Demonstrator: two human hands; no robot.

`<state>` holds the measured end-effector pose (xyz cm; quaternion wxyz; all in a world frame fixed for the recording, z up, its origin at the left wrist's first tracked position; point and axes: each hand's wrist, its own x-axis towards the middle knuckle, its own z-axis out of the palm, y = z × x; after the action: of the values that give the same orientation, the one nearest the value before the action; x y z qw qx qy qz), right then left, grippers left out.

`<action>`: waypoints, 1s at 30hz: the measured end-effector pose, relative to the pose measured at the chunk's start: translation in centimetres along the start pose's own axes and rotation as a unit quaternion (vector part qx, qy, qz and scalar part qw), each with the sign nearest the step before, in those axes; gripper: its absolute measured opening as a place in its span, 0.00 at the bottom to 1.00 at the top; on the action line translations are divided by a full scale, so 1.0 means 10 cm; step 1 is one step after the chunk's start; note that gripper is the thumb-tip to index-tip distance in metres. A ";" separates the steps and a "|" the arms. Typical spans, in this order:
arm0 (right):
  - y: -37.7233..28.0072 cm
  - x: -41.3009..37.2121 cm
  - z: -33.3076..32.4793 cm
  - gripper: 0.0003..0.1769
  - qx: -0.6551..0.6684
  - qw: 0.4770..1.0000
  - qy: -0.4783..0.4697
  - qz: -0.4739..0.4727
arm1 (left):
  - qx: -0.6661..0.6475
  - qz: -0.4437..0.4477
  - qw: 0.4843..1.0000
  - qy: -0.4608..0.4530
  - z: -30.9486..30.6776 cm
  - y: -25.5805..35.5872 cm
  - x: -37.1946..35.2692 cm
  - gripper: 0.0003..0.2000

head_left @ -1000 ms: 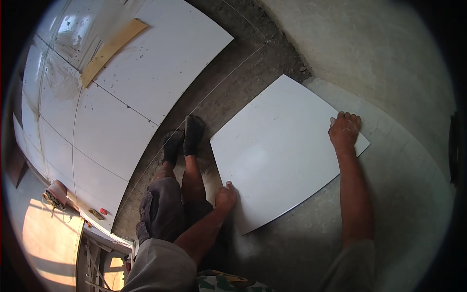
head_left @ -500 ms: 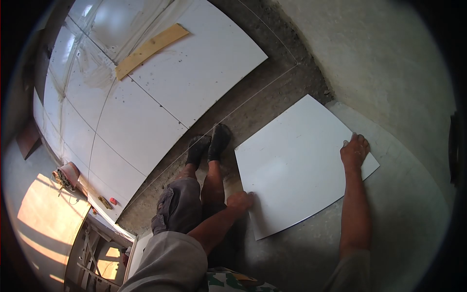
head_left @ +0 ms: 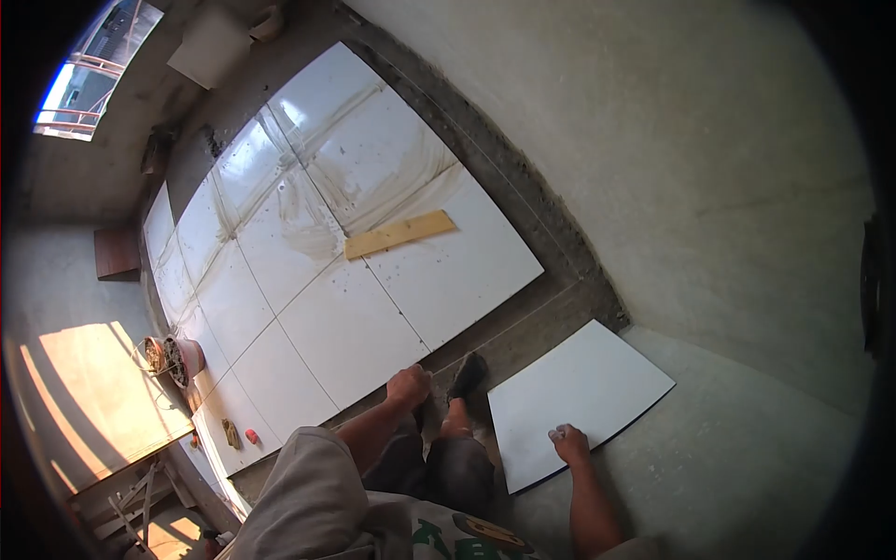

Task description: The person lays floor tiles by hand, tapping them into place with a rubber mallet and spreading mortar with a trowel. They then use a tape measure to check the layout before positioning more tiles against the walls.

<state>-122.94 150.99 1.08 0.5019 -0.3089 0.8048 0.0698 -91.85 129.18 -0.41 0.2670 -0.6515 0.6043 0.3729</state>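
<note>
My left hand (head_left: 409, 385) is closed in a fist over my knee, close to the front edge of the laid floor tiles (head_left: 341, 327); whatever it may hold is hidden. On my right, a loose white tile (head_left: 579, 397) lies at an angle beside my legs. My right hand (head_left: 569, 444) is over its near part, the fingers loosely bent and slightly apart, gripping nothing. A flat wooden board (head_left: 399, 235) rests across the laid tiles ahead, near a joint.
A string line (head_left: 509, 322) runs over the bare strip between the tiles and the loose one. The plastered wall (head_left: 709, 168) rises on the right. At left stand buckets (head_left: 183, 360), with a small red object (head_left: 251, 436) on the tiles nearby.
Both hands have let go of the loose tile's edges. The left has moved up over my knee, the right inward over the tile. The view has tilted up, showing more floor and a window.
</note>
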 end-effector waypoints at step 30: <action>-2.30 -1.29 1.04 0.17 -0.112 0.963 0.082 -0.230 | -0.569 -0.269 0.755 0.185 0.48 -5.10 -2.15 0.20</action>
<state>-97.96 142.49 11.59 0.3988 -0.5447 0.7375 0.0169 -42.13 152.15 8.90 -0.1803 -0.8752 0.1184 0.4330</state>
